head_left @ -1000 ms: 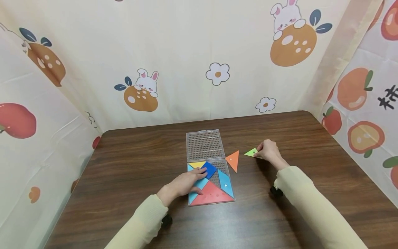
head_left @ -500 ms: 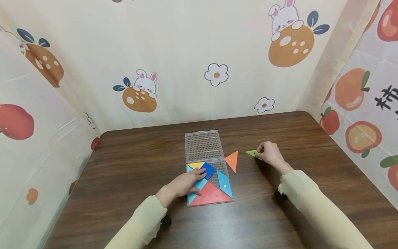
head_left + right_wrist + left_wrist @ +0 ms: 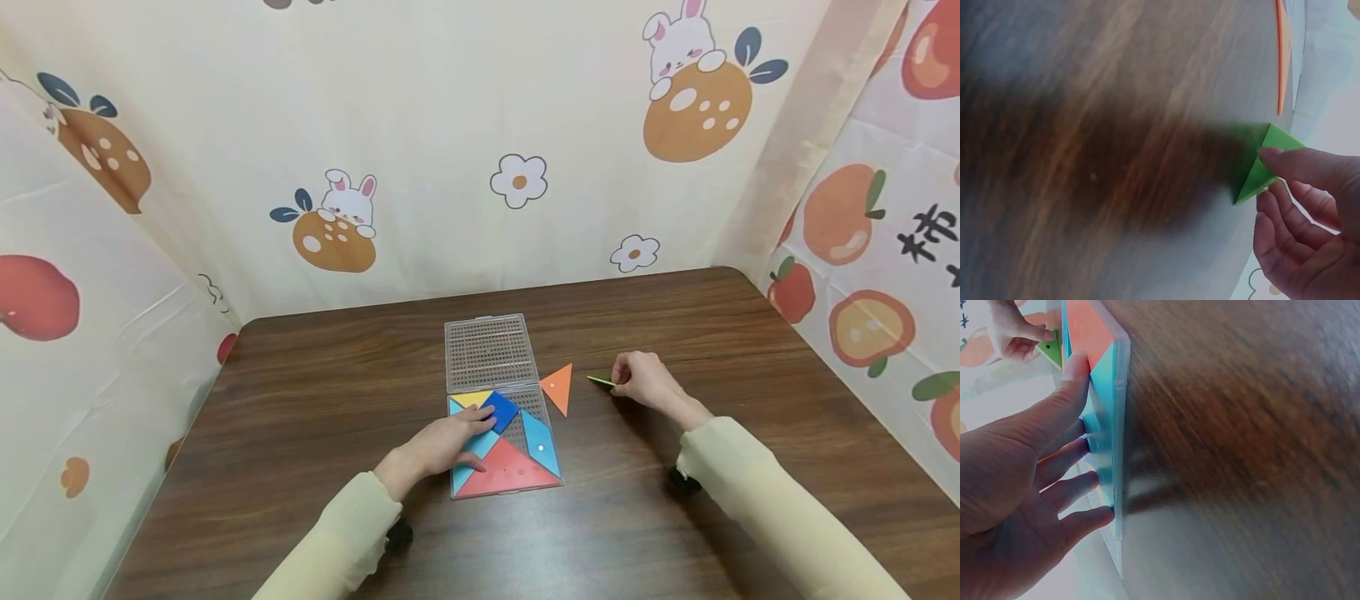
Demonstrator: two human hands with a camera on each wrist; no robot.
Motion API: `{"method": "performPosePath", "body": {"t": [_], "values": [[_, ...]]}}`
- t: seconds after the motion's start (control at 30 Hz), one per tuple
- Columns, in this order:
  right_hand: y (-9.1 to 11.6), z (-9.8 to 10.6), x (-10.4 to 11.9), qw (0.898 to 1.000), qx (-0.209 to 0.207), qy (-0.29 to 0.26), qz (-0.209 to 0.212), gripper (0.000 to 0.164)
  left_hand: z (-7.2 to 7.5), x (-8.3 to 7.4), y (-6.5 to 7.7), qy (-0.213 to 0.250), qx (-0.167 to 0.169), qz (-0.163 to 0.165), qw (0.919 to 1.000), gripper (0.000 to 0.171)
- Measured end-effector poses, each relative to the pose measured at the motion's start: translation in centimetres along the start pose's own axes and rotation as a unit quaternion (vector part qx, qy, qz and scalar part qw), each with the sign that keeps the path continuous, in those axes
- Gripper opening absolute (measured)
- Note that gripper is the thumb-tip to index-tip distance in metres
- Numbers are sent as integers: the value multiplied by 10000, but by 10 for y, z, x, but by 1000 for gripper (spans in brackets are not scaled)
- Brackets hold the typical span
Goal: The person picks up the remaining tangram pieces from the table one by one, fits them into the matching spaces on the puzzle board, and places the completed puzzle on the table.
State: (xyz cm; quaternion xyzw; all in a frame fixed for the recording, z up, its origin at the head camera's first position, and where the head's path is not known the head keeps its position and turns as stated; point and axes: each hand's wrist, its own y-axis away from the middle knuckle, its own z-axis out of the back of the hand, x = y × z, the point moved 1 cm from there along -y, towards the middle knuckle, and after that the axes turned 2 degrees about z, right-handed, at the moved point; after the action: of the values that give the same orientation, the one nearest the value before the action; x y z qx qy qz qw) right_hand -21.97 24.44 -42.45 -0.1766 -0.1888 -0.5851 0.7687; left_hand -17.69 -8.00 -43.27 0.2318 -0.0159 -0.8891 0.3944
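Note:
My right hand (image 3: 647, 381) pinches a small green triangle tile (image 3: 1282, 139) between thumb and fingers, just over the table. The tile stands almost edge-on in the head view. My left hand (image 3: 438, 443) lies across the tangram tiles in a clear plastic case, fingers spread. Its fingertips touch the dark blue square (image 3: 507, 412) and its thumb reaches the big red triangle (image 3: 517, 469). Under this hand is a large light-blue triangle (image 3: 1102, 419), partly hidden. A yellow triangle (image 3: 468, 398) and a blue parallelogram (image 3: 536, 433) also lie in the case.
The case's gridded lid (image 3: 491, 354) is folded open toward the back. An orange triangle (image 3: 559, 387) lies at the case's right edge, between it and my right hand. Brown wooden table (image 3: 337, 375) surrounds them, with a printed curtain (image 3: 435, 100) behind.
The green triangle has turned from showing its face to nearly edge-on in my right hand, which has shifted slightly nearer to me. My left hand stays on the tiles.

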Motion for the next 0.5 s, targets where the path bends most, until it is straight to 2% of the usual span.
{"method": "performPosePath", "body": {"t": [0.2,0.5], "values": [[3,0,1,9997,223,-49,11,22,0,0,-1,-12,22,21,10000,67],[5,-2,-3,9995,256,-144,103,21,-1,1,-1,-23,16,13,10000,67]]}}
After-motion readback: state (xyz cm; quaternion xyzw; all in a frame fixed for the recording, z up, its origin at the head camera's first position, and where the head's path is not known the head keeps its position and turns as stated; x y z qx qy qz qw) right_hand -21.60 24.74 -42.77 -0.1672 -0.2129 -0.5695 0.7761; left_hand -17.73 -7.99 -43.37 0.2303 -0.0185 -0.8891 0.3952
